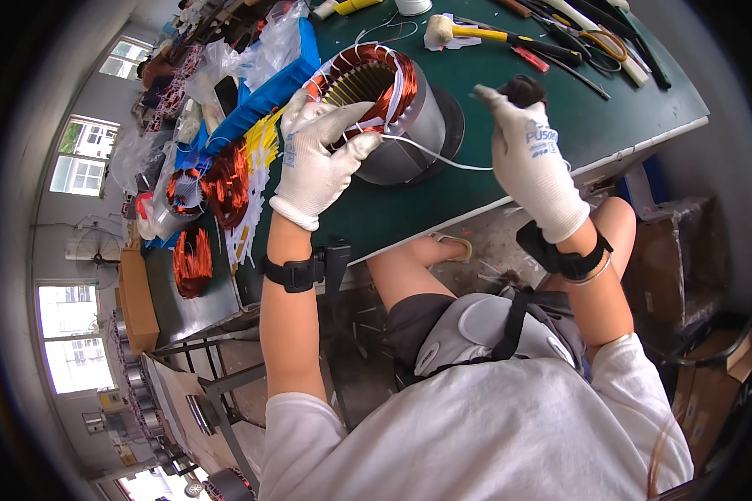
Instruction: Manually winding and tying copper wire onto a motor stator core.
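A grey motor stator [405,142] lies tilted on the green table, its open end toward the left. Orange-red copper windings [405,79] ring the opening, bound with white lacing. My left hand [322,150], in a white glove, grips the near rim of the windings, thumb beside the lacing. From there a white cord [439,157] runs taut-looking to the lower edge of my right hand [530,159]. That gloved hand is raised over the table's front edge, closed round a dark rounded object [525,90] whose kind I cannot make out. The cord's end is hidden in it.
A mallet [476,32] with a yellow and black handle and several hand tools lie at the back right. To the left are a blue bin [267,71], loose copper coils [192,263] and yellow and white strips [259,159]. A cardboard box [135,301] stands farther left.
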The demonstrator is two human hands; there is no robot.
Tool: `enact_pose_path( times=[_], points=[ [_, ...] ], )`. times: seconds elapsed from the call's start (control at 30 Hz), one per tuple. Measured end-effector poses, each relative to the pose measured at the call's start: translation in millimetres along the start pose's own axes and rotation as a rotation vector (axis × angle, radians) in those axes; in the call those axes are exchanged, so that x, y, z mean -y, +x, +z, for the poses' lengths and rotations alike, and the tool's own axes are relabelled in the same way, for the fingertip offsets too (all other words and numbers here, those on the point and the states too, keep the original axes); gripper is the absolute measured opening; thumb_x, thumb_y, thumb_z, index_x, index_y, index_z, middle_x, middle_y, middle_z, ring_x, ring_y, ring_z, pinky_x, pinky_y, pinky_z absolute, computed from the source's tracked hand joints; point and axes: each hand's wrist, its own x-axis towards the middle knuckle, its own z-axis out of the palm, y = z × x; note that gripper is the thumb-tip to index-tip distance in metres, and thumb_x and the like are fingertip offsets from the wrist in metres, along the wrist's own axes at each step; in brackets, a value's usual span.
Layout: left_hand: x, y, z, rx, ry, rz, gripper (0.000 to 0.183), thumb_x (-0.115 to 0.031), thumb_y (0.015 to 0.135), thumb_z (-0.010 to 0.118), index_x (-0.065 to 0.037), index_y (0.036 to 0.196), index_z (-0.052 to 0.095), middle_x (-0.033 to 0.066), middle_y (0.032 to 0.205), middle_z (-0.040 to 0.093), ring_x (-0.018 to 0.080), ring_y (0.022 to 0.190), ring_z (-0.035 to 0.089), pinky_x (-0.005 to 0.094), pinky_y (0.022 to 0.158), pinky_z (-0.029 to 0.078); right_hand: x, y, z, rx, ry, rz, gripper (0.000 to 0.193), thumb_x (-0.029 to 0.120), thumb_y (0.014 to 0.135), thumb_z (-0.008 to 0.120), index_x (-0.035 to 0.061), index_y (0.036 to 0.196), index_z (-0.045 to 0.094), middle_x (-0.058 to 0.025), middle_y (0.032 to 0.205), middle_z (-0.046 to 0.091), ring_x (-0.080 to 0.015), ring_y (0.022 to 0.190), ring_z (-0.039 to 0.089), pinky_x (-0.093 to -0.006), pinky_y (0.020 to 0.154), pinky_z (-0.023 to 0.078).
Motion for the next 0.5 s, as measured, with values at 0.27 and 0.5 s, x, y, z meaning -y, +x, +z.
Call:
enact_pose_path(
  times=[0.27,0.5],
  points=[
    [-5.8,-0.6,-6.2,-0.273,0.382,0.009,0.087,-0.040,0.069,0.082,-0.016,0.144,0.045,0.0148,0.130,0.057,0.0313,0.118,0.053,0.0544,0.110,0.021,63.0,2.1,35.3,-0.027,0.068,-0.340,0.059,-0.008,0.078,0.059,0.0101,0.134,0.053,-0.0201,0.088,0.065,-0.0361,0.080,0.065,-0.0428,0.069,0.053],
    [9.2,27.9,-33.4,0.548,-0.012,-0.128,0.059,-0.034,0.084,0.071,-0.012,0.136,0.056,0.0222,0.135,0.054,0.0332,0.135,0.042,0.0419,0.115,0.029,53.1,33.3,13.9,0.169,0.417,-0.352,0.053,0.007,0.080,0.067,0.0065,0.131,0.052,-0.0233,0.099,0.067,-0.0375,0.093,0.067,-0.0421,0.079,0.055]
  ],
)
